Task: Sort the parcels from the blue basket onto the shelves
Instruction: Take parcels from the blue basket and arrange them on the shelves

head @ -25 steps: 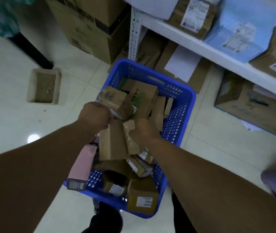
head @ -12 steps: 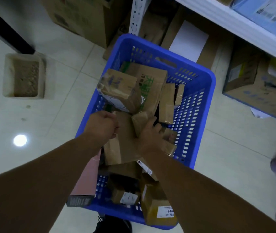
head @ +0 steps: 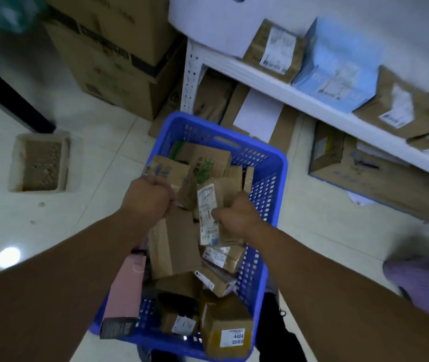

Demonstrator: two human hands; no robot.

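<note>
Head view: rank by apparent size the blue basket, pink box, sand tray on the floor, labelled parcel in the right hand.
1. blue basket
2. pink box and sand tray: look alike; the box is nearer the camera, so unranked
3. labelled parcel, gripped by the right hand

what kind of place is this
Probably a parcel sorting or pickup room: a blue basket full of labelled parcels, a white shelf holding more labelled boxes, and big cartons stacked on the tiled floor.
</note>
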